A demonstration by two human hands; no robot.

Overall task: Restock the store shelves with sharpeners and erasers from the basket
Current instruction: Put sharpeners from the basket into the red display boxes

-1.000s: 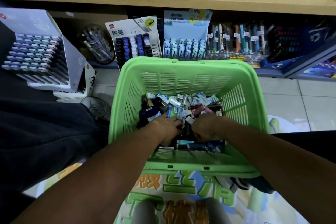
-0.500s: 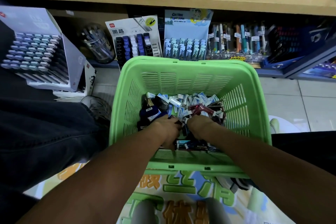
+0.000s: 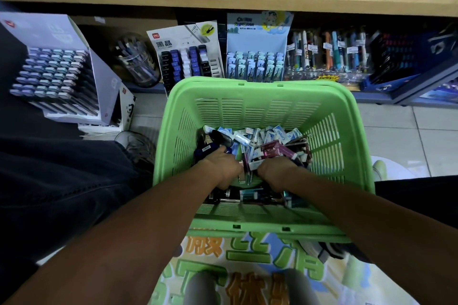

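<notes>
— Where are the hands?

— Both down inside the green basket, buried in the heap of small packets. The left hand sits toward the dark blue things at the heap's left side, the right hand just beside it, over the maroon and white packets.

— Holding anything?

— The left hand's fingers are curled down into the pile, but I cannot tell what, if anything, they grip. Same for the right hand: knuckles up, fingers bent under and hidden among the packets.

— Any change from a moment ago?

— A little. A second ago the two hands sat almost touching near the middle; half a second ago the right one had slid closer to the left. Now there is a narrow gap between them where a few packets stand on edge, and the left hand has reached slightly farther in, toward the blue item. The heap looks stirred near the fingers. The basket itself has not shifted.

— And the stock?

— All of it lies in the basket: white-and-blue packets along the far side, maroon ones at the right, dark ones at the left and near side. Beyond the basket, the lower shelf carries a card display of black and blue cases and a pale blue display beside it.
</notes>
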